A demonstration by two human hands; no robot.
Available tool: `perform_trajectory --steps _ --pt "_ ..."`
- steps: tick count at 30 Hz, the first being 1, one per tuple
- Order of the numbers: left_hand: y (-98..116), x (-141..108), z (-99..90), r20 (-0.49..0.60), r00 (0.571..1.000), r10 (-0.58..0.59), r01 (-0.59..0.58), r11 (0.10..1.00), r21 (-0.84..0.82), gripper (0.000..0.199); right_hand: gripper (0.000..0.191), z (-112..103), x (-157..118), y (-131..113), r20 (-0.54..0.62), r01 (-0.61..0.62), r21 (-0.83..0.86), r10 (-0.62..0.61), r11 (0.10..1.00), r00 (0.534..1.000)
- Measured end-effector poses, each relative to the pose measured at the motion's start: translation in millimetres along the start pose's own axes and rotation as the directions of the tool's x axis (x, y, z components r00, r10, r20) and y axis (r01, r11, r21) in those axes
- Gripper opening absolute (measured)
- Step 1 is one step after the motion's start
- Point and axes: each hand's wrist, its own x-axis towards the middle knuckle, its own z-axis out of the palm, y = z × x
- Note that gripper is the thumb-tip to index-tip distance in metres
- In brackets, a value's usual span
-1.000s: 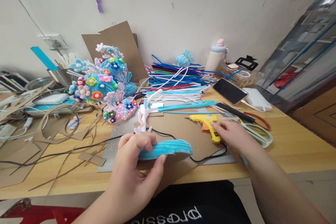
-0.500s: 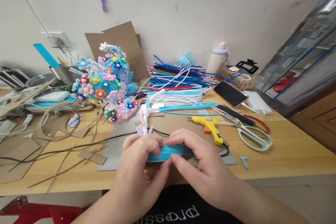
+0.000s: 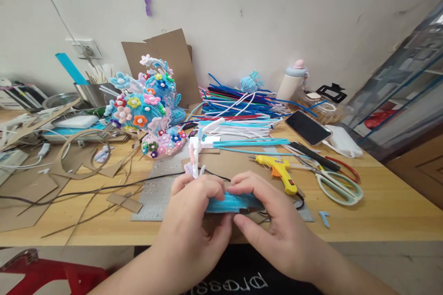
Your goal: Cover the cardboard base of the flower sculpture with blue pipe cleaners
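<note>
Between my two hands is a blue fuzzy piece (image 3: pixel 232 203), which looks like pipe cleaners laid over brown cardboard. My left hand (image 3: pixel 199 216) grips its left end with curled fingers, the thumb below. The right end is held by my right hand (image 3: pixel 273 221), index finger on top and thumb near the lower edge. A white and pink pipe-cleaner stem (image 3: pixel 195 154) rises just beyond my left fingers; its lower end is hidden. Past my right hand lies a yellow glue gun (image 3: pixel 282 173) on the cardboard.
A flower-covered pipe-cleaner model (image 3: pixel 143 108) stands at the back left. Behind the work area are piled pipe cleaners (image 3: pixel 238 106). Scissors (image 3: pixel 337 186), a phone (image 3: pixel 308 127) and a bottle (image 3: pixel 290 82) are on the right. A black cord (image 3: pixel 104 189) and cardboard scraps (image 3: pixel 124 203) lie left.
The view has shifted, so the whole scene sits slightly further right. My thumbs have drawn down a little from the blue piece, and more of its brown lower edge shows.
</note>
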Motion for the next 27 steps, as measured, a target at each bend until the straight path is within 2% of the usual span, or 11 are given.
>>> perform_trajectory --steps 8,16,20,23,25,27 --pt "0 0 0.8 0.022 1.000 -0.007 0.007 1.000 -0.009 0.028 0.021 4 -2 8 -0.065 0.031 -0.033 -0.034 0.999 0.997" --pt "-6 -3 -12.1 0.099 0.994 0.045 -0.044 0.999 -0.015 0.040 0.020 -2 -9 14 -0.088 -0.013 -0.062 0.008 0.998 0.996" --pt "-18 -14 -7.6 -0.027 0.989 0.148 -0.146 0.988 0.043 0.040 0.021 -6 -16 21 -0.088 -0.026 -0.036 0.023 0.999 0.996" --pt "-23 -20 -3.0 -0.121 0.961 0.250 -0.229 0.959 0.165 0.040 0.021 -6 -20 24 -0.104 -0.023 -0.018 0.021 1.000 0.994" --pt "-24 -23 -2.6 -0.132 0.944 0.304 -0.268 0.934 0.235 0.038 0.022 -6 -22 25 -0.110 -0.017 -0.014 0.015 1.000 0.994" --pt "-23 -22 -4.2 -0.131 0.947 0.295 -0.268 0.945 0.190 0.030 0.022 -5 -24 26 -0.107 -0.008 -0.007 0.007 1.000 0.994"
